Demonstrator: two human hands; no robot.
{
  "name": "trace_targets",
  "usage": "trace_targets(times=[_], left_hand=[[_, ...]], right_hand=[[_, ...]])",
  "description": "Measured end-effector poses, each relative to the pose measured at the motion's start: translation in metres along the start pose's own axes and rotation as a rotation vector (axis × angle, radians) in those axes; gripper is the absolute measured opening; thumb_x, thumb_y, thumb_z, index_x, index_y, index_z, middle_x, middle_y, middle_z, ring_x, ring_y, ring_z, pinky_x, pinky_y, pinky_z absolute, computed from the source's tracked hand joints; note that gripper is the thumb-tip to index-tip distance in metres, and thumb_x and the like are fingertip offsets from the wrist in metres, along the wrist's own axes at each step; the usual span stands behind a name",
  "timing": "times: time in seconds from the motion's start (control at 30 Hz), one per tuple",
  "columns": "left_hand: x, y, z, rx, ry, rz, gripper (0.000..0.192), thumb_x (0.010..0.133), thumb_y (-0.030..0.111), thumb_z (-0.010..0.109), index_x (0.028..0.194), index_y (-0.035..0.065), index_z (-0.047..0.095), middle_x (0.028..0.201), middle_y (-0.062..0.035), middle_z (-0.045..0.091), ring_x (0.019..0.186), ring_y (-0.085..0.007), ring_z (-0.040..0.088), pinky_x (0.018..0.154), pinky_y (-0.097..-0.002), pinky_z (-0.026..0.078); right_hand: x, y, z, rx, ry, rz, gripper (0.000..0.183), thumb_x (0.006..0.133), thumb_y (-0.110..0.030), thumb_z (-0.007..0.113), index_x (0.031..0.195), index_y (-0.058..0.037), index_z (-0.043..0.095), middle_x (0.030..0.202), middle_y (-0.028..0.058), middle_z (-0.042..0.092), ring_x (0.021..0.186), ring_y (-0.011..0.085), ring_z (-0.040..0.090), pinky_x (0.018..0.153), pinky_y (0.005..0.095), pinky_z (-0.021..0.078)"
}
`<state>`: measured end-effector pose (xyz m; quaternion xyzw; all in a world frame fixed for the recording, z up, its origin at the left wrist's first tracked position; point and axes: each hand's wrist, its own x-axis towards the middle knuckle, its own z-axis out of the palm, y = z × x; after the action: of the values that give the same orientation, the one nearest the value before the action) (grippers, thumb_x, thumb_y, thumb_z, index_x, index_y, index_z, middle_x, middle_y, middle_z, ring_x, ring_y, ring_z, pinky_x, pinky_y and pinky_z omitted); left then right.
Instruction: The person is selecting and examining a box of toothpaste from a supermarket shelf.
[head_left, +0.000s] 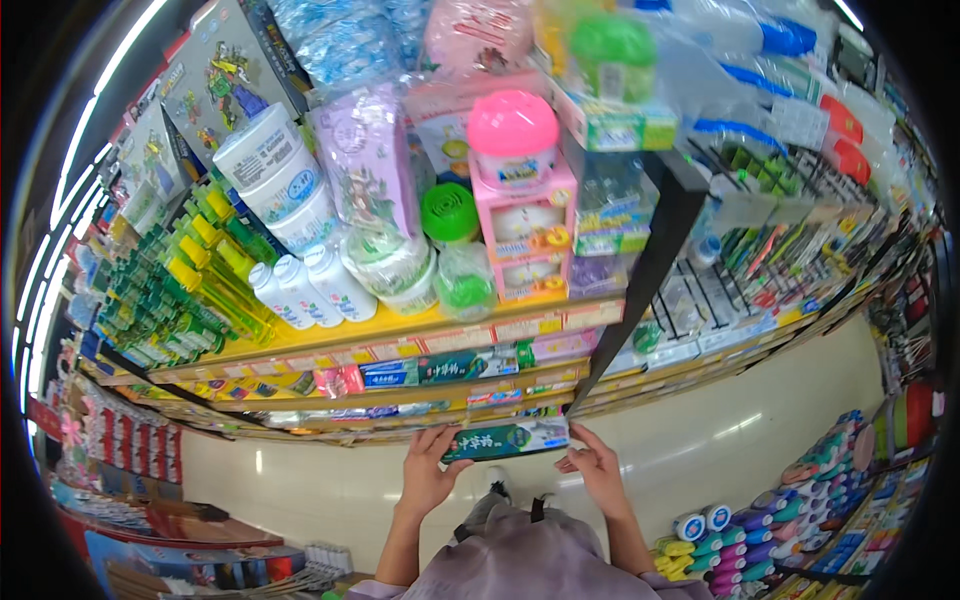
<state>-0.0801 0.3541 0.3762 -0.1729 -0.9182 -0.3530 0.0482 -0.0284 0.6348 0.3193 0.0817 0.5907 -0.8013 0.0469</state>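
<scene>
A dark green toothpaste box (510, 439) with white lettering lies level in front of my body, over the aisle floor. My left hand (431, 469) grips its left end, fingers along the far edge and thumb on the near side. My right hand (596, 472) is at the box's right end, with the index fingertip beside the corner and the other fingers curled. Whether it presses on the box cannot be seen clearly. Just beyond, similar green boxes (459, 367) lie on a lower shelf of the yellow shelving unit.
The upper shelf (405, 321) holds white bottles (337, 289), tubs, yellow-green bottles (199, 274) and a pink-lidded jar (514, 139). A black upright post (645, 259) divides the shelving. Colourful bottles (750, 536) stand at lower right; boxed goods (187, 551) lie at lower left.
</scene>
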Motion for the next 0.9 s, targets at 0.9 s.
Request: trace_targets(times=[0.9], left_hand=[[0.128, -0.167, 0.04, -0.242, 0.254, -0.141, 0.027, 0.083, 0.02, 0.065, 0.105, 0.0056, 0.066, 0.109, -0.0163, 0.064, 0.105, -0.0368, 0.058, 0.091, -0.0474, 0.043]], right_hand=[[0.045, 0.011, 0.083, -0.239, 0.185, 0.182, 0.035, 0.097, -0.017, 0.048, 0.124, 0.0049, 0.053, 0.107, 0.0192, 0.067, 0.085, 0.0254, 0.069, 0.08, 0.0351, 0.0557]])
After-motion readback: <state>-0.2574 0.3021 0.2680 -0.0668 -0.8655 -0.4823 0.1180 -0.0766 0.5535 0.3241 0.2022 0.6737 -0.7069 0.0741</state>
